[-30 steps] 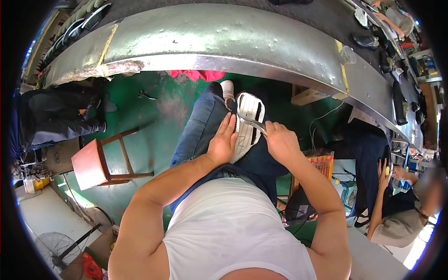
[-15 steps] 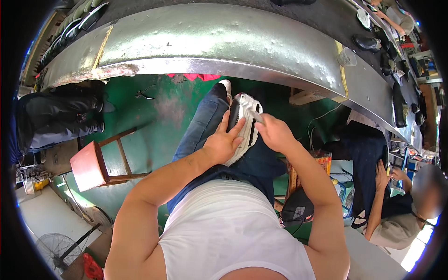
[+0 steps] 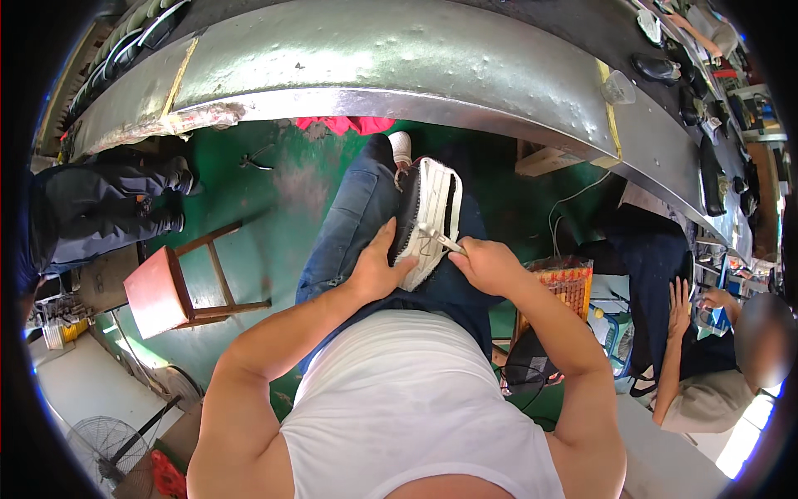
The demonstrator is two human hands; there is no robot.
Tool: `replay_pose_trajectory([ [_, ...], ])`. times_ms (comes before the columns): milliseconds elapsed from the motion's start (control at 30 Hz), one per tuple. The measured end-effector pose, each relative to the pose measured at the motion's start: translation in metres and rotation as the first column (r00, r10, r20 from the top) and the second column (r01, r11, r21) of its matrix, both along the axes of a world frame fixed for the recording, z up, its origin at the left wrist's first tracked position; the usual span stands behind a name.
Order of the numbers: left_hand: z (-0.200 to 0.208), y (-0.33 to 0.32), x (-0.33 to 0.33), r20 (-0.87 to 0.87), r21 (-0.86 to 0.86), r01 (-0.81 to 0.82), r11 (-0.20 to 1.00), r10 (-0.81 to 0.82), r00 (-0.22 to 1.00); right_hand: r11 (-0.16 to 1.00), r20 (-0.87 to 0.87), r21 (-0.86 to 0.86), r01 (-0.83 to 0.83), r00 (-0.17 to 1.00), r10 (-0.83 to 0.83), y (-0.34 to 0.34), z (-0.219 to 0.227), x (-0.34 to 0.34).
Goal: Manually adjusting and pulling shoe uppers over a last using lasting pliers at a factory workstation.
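Note:
A shoe [image 3: 440, 198] with a dark upper and an off-white, ridged underside rests on my lap, its underside turned up. My left hand [image 3: 376, 270] grips its near left side, thumb on the pale edge and fingers against the dark upper. In my right hand [image 3: 486, 264] is a slim metal hand tool [image 3: 440, 238], its hooked or hammer-like head on the underside. Thin dark strands or marks show beside that head; I cannot make out which. The fist hides most of the tool's handle.
A metal-faced bench [image 3: 374, 62] curves across ahead, with several shoes [image 3: 657, 68] at its right. Left is a reddish stool [image 3: 156, 293]; pincers-like metal [image 3: 256, 158] lies on the green floor. A co-worker [image 3: 706, 366] sits right, near a woven basket [image 3: 561, 287]. A fan [image 3: 104, 449] stands lower left.
My left hand has drawn back from the middle of the underside to its near left edge. The tool has moved nearer to me, and the shoe has turned slightly.

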State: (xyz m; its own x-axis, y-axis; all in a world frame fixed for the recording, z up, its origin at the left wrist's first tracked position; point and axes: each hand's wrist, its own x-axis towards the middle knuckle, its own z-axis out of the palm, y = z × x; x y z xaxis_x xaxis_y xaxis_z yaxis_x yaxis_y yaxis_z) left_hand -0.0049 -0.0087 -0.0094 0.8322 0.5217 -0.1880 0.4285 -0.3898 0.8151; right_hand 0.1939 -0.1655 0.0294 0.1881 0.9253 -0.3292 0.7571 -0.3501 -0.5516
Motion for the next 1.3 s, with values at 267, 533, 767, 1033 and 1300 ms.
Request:
replay_pose_trajectory([
  [267,0.120,0.061,0.016,-0.063,0.346,0.269,0.899,-0.263,0.963,0.687,-0.720,0.098,0.720,0.528,-0.451,-0.060,-0.052,-0.023],
  [533,0.106,0.072,0.151,0.078,0.132,0.247,0.960,-0.258,0.963,0.617,-0.840,0.042,0.786,0.362,-0.405,-0.060,-0.061,-0.031],
  [767,0.052,0.062,0.056,-0.036,-0.298,0.402,0.866,-0.431,0.902,0.862,-0.516,0.008,0.507,0.740,-0.431,-0.054,0.000,-0.019],
  [1033,0.042,0.005,0.019,-0.052,0.273,0.173,0.946,-0.165,0.985,0.980,-0.432,-0.194,0.039,0.894,-0.121,-0.009,0.061,0.014],
  [1300,-0.001,0.014,0.029,0.186,-0.704,-0.064,0.707,0.271,0.944,0.891,-0.215,-0.386,-0.239,0.963,0.165,0.035,0.083,0.035],
])
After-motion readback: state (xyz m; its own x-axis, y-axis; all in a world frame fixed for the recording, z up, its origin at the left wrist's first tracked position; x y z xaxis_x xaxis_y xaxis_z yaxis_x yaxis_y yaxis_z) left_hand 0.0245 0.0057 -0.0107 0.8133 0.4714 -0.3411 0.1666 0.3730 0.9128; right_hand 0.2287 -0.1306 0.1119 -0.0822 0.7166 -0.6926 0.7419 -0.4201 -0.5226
